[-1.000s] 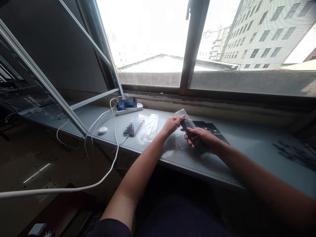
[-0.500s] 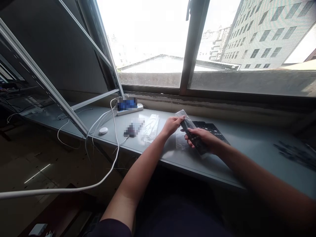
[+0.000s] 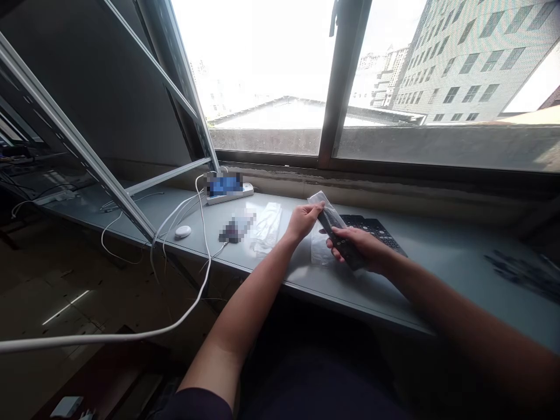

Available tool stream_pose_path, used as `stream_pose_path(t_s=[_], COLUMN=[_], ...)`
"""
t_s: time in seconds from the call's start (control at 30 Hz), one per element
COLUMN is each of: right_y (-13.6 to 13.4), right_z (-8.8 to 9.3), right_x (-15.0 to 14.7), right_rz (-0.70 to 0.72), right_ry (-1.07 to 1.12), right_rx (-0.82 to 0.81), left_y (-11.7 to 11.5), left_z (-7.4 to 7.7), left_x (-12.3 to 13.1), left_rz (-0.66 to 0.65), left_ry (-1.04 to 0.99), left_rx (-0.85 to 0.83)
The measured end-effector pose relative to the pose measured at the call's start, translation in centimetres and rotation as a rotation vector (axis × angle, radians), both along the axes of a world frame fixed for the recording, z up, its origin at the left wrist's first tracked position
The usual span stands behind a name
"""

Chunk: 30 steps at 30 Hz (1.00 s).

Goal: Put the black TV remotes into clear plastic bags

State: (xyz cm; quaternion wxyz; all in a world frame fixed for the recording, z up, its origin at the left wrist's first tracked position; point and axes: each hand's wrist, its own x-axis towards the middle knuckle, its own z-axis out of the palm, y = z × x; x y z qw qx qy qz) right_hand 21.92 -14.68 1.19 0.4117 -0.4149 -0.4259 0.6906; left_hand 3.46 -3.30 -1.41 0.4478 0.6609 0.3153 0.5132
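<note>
My right hand (image 3: 359, 246) grips a black remote control (image 3: 338, 234) that sits inside a clear plastic sleeve. My left hand (image 3: 303, 220) pinches the far open end of that sleeve (image 3: 318, 198), just above the grey ledge (image 3: 420, 274). Both hands hover over the ledge in front of the window. More black remotes (image 3: 380, 230) lie flat on the ledge right behind my right hand. A second clear bag (image 3: 320, 252) lies on the ledge under the held remote.
Empty clear sleeves (image 3: 268, 224) lie left of my hands, beside a small blurred dark item (image 3: 235, 227). A white power strip (image 3: 227, 191), a white puck (image 3: 182, 231) and trailing white cables (image 3: 198, 233) are further left. Dark parts (image 3: 520, 271) lie far right. A slanted metal frame (image 3: 87, 157) crosses the left.
My left hand has lifted the sleeve's end slightly up and away; the remote in my right hand has barely shifted.
</note>
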Motion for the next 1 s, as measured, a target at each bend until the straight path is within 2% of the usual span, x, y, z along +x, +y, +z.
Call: stream_pose_path(t_s=[0.3,0.53,0.8,1.0], right_y=[0.26,0.3,0.01,-0.16], right_z=[-0.43,-0.51,-0.13,0.05], right_x=[0.19,0.35,0.16,0.08], right_rz=[-0.026,-0.004,0.008,-0.003], right_ry=[0.058,0.035,0.011,0.015], right_rx=[0.031,0.024,0.011,0.03], left_y=[-0.29,0.05,-0.64,-0.5], left_z=[0.18,-0.13,0.58,0.33], left_x=[0.09,0.1,0.07,-0.09], left_rz=[-0.087,-0.094,-0.018,-0.131], left_ry=[0.026,0.026,0.098,0.042], left_rx=[-0.166,-0.108,-0.08,-0.119])
